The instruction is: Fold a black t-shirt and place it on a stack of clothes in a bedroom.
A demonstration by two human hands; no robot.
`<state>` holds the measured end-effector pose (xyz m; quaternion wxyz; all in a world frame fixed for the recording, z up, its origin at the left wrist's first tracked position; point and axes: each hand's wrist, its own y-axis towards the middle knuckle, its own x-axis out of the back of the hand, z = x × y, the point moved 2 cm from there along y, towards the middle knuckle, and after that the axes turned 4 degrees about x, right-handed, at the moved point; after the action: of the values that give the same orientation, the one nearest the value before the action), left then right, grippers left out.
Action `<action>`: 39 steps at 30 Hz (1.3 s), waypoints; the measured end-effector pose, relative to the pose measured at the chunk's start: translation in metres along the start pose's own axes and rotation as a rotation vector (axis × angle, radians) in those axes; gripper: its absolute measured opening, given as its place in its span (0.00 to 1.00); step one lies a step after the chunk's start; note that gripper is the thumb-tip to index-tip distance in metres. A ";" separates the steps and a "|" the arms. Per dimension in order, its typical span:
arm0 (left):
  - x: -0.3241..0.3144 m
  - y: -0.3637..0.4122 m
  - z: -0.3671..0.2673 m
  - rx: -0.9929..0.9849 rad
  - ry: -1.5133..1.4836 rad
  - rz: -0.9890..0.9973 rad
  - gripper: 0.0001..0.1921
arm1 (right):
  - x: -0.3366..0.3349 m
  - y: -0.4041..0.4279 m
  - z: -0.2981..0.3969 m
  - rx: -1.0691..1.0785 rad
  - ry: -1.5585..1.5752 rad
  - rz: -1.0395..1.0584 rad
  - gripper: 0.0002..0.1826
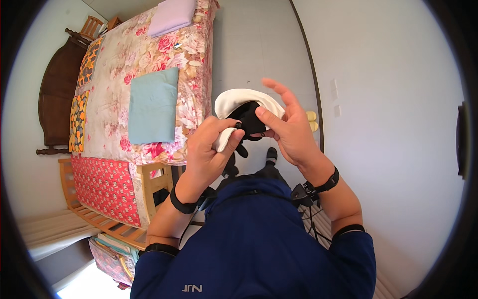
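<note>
Both hands hold a white cloth hat (242, 98) with a black inside and a curved brim, in front of my waist above the floor. My left hand (207, 147) pinches a white edge of it and a small black toggle (238, 126) between thumb and fingers. My right hand (289, 129) grips the hat's right side, its thumb on the black lining (248, 119) and some fingers raised past the brim. A black part hangs below the hat, partly hidden by my left hand.
To the left stands a bed with a floral sheet (108, 116), a folded teal cloth (154, 106) and a folded lilac cloth (173, 17). A smaller wooden bed with a red mat (102, 188) adjoins it. Yellow slippers (312, 121) lie by the right wall.
</note>
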<state>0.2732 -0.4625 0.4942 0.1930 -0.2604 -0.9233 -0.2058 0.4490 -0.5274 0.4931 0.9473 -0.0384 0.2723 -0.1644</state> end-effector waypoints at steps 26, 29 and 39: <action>0.038 0.024 0.009 0.277 -0.521 -0.190 0.14 | 0.055 0.072 -0.003 0.350 -0.539 0.134 0.29; 0.040 0.032 0.000 0.328 -0.695 -0.155 0.14 | 0.060 0.070 -0.040 0.226 -0.556 0.129 0.31; 0.071 0.064 -0.053 0.178 -0.753 -0.202 0.17 | 0.163 0.020 -0.220 -0.686 -0.430 0.123 0.25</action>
<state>0.2661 -0.4101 0.5898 -0.1581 -0.2079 -0.9647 -0.0331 0.4685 -0.5593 0.2215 0.9229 -0.3692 0.1089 0.0046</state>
